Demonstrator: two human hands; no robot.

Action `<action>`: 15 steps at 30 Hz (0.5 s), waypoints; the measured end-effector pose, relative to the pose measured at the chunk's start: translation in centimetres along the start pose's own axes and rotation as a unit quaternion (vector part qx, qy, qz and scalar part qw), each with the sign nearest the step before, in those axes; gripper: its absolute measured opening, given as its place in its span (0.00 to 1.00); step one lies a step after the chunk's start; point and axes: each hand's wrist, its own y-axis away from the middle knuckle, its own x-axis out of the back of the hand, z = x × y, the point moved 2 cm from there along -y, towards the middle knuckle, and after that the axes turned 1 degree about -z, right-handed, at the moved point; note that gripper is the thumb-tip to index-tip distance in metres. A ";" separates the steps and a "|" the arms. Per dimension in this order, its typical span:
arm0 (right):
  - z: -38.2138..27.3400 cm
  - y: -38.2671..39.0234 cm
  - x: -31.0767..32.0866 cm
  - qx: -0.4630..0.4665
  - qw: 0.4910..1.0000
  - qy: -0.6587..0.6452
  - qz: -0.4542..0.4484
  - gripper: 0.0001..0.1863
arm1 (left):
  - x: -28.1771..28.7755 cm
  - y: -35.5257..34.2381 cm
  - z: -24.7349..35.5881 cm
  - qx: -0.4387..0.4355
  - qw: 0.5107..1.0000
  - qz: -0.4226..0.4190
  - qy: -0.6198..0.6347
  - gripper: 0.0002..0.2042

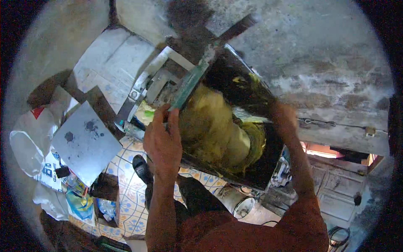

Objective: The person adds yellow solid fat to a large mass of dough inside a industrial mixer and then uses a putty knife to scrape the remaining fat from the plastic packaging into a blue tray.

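Note:
A large yellowish, rounded mass (210, 122) fills the middle of a dark, open-topped machine housing (268, 168). Its surface is smeared, and I cannot make out its material. A ringed, yellow-green round part (256, 140) sits at its right end. Across the housing's left side slants a long green bar (187, 90). My left hand (163, 136) has its fingers closed at the bar's lower end. On the housing's right side, my right hand (283, 113) is blurred and its fingers are hard to read. A pale, shiny strip (252, 116) lies just left of it.
A metal frame (168, 54) adjoins the housing at the left. Farther left stand a grey stained board (90, 143), plastic bags (31, 143) and an open box (107, 189). Below are a patterned tile floor (130, 180) and a whitish cylinder (243, 206). A rough wall (327, 80) rises behind.

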 end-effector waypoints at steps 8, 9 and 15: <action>0.8 -3.8 -4.5 0.195 0.971 0.110 0.085 0.14 | -1.0 0.2 1.2 -0.029 0.999 0.026 -0.003 0.11; 1.3 -3.4 -4.5 0.200 0.967 0.132 0.082 0.14 | -1.1 0.3 1.1 -0.006 1.000 0.018 0.015 0.11; -1.4 -1.4 2.4 0.090 0.986 0.126 0.065 0.14 | 0.4 -0.2 1.5 0.002 1.000 0.011 0.019 0.12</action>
